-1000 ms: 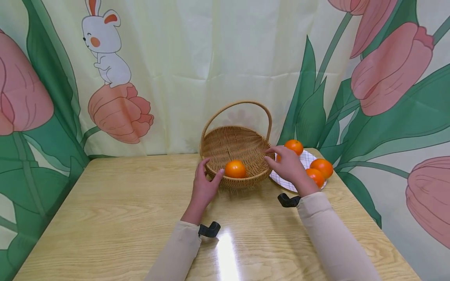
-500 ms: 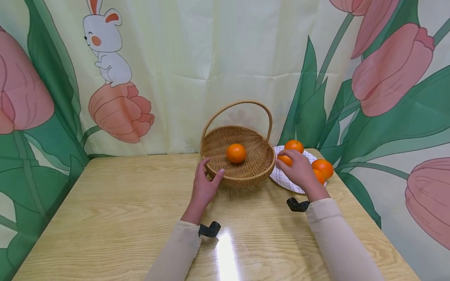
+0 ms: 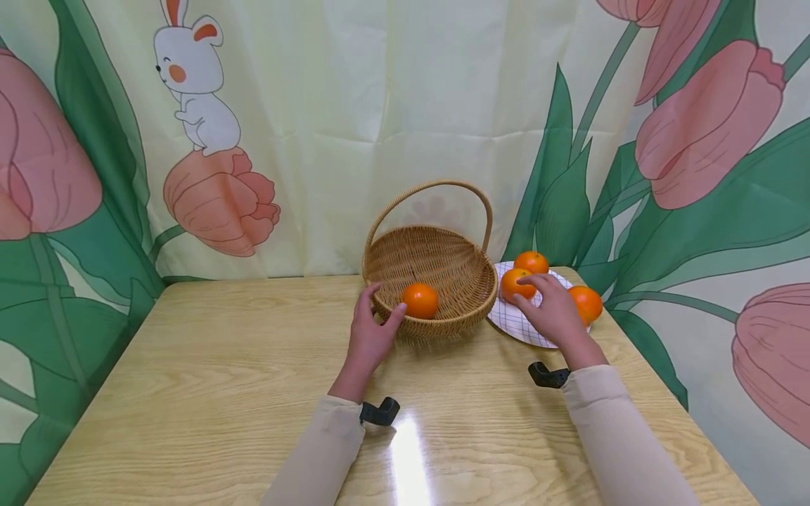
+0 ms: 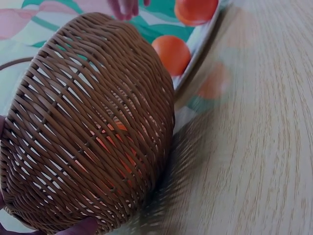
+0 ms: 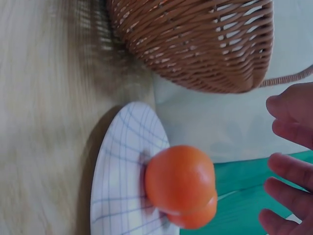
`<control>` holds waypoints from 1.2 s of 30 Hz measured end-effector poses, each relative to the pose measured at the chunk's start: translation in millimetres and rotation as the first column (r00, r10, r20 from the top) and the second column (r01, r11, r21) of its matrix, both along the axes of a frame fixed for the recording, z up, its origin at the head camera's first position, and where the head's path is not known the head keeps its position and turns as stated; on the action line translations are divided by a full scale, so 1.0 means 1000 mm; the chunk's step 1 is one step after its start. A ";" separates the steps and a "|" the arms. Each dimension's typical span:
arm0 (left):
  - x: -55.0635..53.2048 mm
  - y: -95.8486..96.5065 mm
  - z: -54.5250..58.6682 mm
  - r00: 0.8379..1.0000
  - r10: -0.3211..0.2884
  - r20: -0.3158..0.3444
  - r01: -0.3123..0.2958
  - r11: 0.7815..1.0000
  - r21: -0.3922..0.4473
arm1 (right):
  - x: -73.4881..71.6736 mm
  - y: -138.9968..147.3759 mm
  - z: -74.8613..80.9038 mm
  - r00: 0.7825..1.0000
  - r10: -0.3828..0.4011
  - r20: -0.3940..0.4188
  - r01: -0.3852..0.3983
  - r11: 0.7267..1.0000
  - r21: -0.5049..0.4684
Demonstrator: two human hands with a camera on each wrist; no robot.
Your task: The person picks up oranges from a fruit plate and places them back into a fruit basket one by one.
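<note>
A wicker basket point(image 3: 436, 256) with a tall handle stands at the back of the table. One round, glossy orange fruit point(image 3: 420, 301) lies inside, by the front rim. My left hand point(image 3: 370, 337) holds the basket's front-left rim between thumb and fingers. Over the checked plate point(image 3: 515, 323) to the right is my right hand point(image 3: 557, 313), fingers spread and holding nothing. Its fingertips overlap a fruit point(image 3: 515, 285) in the head view; the right wrist view shows a gap between fingers point(image 5: 286, 169) and that fruit point(image 5: 180, 177). Part of the plate is hidden behind this hand.
More fruits sit on the plate, one at its back point(image 3: 531, 262) and one at its right rim point(image 3: 586, 302). The plate stands beside the basket, near the table's point(image 3: 221, 365) right edge. A printed curtain point(image 3: 316, 140) hangs right behind the basket.
My right hand has moved from the basket's right rim to the right, over the plate. The fruit in the basket rolled back, then forward to the front rim. The left hand stayed put.
</note>
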State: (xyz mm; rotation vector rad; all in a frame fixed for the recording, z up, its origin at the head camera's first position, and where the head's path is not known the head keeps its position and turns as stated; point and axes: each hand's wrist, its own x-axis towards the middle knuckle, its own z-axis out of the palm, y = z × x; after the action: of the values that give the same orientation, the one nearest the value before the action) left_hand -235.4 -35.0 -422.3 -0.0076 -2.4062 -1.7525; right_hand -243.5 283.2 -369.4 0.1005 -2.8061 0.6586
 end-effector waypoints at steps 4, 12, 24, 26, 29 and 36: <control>0.001 0.001 0.000 1.000 0.004 -0.008 -0.004 1.000 -0.001 | 0.003 0.007 -0.003 1.000 -0.016 -0.022 0.016 1.000 0.005; 0.003 0.002 -0.001 1.000 0.025 0.015 -0.025 1.000 -0.011 | 0.008 0.017 -0.012 0.997 -0.072 -0.017 0.072 0.997 0.016; 0.003 0.004 0.001 1.000 0.030 -0.001 -0.030 0.999 -0.019 | 0.018 0.036 -0.024 0.988 -0.155 -0.004 0.154 0.982 0.112; 0.004 0.004 0.001 1.000 0.030 -0.004 -0.030 0.999 -0.021 | 0.019 0.038 -0.028 0.987 -0.161 -0.002 0.160 0.979 0.123; 0.004 0.004 0.001 1.000 0.029 -0.008 -0.029 0.999 -0.028 | 0.019 0.041 -0.033 0.985 -0.171 0.022 0.166 0.977 0.133; 0.003 0.005 0.000 0.999 0.034 0.001 -0.034 0.999 -0.033 | 0.022 0.045 -0.041 0.983 -0.179 0.050 0.169 0.973 0.159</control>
State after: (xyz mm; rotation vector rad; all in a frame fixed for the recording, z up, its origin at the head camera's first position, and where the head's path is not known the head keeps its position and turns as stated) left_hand -232.4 -29.7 -422.8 0.0304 -2.4212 -1.6990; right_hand -221.6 328.0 -410.6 -0.1393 -2.8814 0.4110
